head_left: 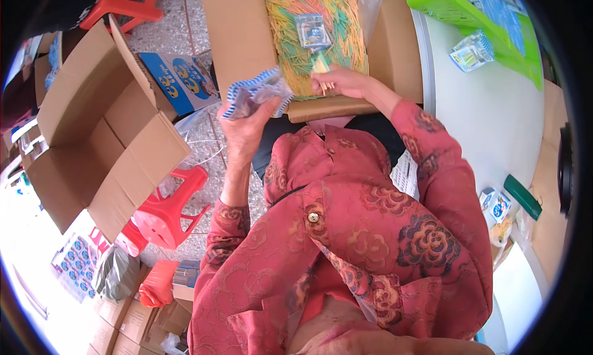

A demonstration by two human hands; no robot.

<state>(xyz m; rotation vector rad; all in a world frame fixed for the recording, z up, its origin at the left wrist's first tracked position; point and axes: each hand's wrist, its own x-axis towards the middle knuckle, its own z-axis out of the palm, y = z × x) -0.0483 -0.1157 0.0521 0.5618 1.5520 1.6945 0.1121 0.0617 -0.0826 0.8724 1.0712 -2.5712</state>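
Note:
My left hand (pixel 244 129) is closed round a small plastic packet (pixel 252 97) with blue-and-white striped edges. What the packet contains is hard to make out. My right hand (pixel 343 82) pinches a small bundle of thin sticks (pixel 321 64), pale green and yellow, over the near side of a cardboard box (pixel 233 21). Loose thin sticks (pixel 333 9) in yellow, green and pink fill that box. On top of them lies another small packet (pixel 312 31), beyond my right hand.
An empty cardboard box (pixel 92 126) with raised flaps stands at left, near a red plastic stool (pixel 170 210) and a blue printed box (pixel 179 83). At right, a white table (pixel 488 114) bears a bright green basket (pixel 494 30) of packets and one loose packet (pixel 472 51).

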